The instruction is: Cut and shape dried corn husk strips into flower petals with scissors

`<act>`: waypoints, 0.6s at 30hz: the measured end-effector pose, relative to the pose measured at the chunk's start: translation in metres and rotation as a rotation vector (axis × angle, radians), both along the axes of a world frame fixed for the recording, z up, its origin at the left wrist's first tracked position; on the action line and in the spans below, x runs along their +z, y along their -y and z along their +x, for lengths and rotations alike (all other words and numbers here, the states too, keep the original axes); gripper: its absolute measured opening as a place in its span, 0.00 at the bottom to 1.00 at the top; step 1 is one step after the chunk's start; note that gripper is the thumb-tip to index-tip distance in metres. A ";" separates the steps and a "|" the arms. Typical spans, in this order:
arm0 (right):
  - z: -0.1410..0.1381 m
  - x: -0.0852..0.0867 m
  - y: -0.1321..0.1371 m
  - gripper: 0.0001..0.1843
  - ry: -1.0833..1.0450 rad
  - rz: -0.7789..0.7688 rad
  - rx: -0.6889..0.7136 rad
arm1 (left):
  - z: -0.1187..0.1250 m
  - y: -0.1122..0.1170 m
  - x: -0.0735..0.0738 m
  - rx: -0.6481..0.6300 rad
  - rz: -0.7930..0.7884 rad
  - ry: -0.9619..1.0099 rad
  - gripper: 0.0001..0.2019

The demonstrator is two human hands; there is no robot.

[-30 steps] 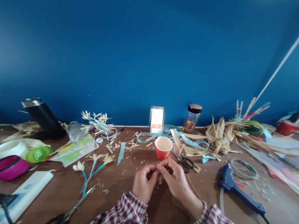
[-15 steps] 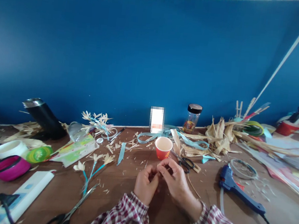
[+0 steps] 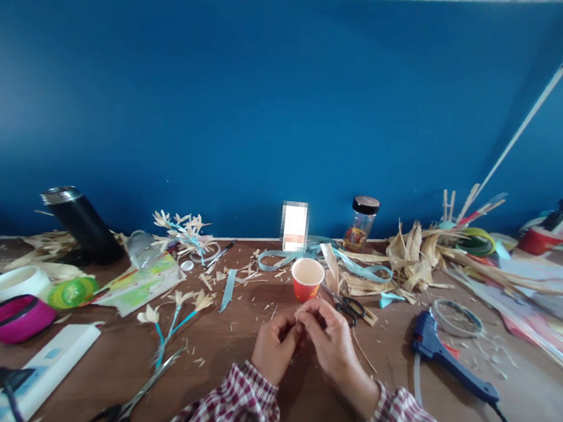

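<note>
My left hand (image 3: 275, 346) and my right hand (image 3: 328, 340) meet fingertip to fingertip over the table, just in front of a red paper cup (image 3: 307, 281). Both are closed in a pinch. A small pale bit shows at the fingertips, too small to name. Behind my right hand lies a pair of black-handled scissors (image 3: 352, 307). To the left, a spray of pale husk flowers (image 3: 177, 314) on blue-wrapped stems rests by larger scissors (image 3: 142, 391). A blue glue gun (image 3: 451, 363) lies to the right of my hands.
Dried corn husks (image 3: 415, 255), a looped blue ribbon (image 3: 366, 268) and a lidded jar (image 3: 362, 223) stand along the blue partition (image 3: 273, 103). At left are a black flask (image 3: 83, 227), a magenta bowl-like object (image 3: 16, 319) and a white power strip (image 3: 51, 368). Scraps litter the brown table (image 3: 223, 379).
My fingers have shifted only very slightly, staying pinched together. The view has moved a little; everything on the table lies as before.
</note>
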State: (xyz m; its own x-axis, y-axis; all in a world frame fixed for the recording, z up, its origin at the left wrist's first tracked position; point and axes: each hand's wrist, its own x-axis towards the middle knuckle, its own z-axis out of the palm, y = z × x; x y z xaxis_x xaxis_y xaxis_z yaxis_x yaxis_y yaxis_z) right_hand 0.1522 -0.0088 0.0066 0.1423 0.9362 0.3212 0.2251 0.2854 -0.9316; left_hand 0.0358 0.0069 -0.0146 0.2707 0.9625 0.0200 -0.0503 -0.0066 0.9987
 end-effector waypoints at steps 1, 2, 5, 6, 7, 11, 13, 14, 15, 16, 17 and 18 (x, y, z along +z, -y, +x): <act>0.000 0.000 0.000 0.06 -0.008 0.002 -0.003 | 0.000 0.001 0.000 0.003 0.003 -0.024 0.10; 0.000 -0.001 0.000 0.06 -0.016 0.002 -0.004 | 0.000 0.001 0.001 0.010 0.010 -0.050 0.10; -0.001 -0.002 0.001 0.07 -0.033 0.003 -0.020 | 0.001 0.005 0.003 0.045 0.057 -0.111 0.10; -0.001 -0.002 0.001 0.07 -0.036 0.007 -0.028 | 0.001 0.006 0.004 0.057 0.080 -0.116 0.10; -0.001 -0.002 0.001 0.07 -0.040 0.009 -0.035 | 0.001 0.007 0.005 0.070 0.103 -0.112 0.10; -0.002 0.000 0.001 0.08 -0.102 -0.009 -0.024 | 0.003 0.009 0.006 0.070 0.097 -0.048 0.11; -0.002 0.002 0.001 0.09 -0.153 -0.027 -0.003 | 0.004 0.009 0.006 0.057 0.003 -0.015 0.13; -0.002 0.003 0.001 0.09 -0.174 -0.036 0.003 | 0.004 0.009 0.005 0.053 -0.043 -0.004 0.14; -0.002 0.004 0.001 0.09 -0.191 -0.042 0.003 | 0.005 0.008 0.005 0.052 -0.076 0.004 0.14; -0.001 0.005 0.000 0.10 -0.202 -0.046 -0.002 | 0.005 0.008 0.006 0.050 -0.095 0.009 0.15; -0.001 0.006 0.000 0.10 -0.209 -0.049 -0.010 | 0.006 0.009 0.006 0.047 -0.097 0.012 0.15; -0.001 0.006 0.000 0.10 -0.210 -0.052 -0.016 | 0.006 0.009 0.006 0.042 -0.089 0.016 0.14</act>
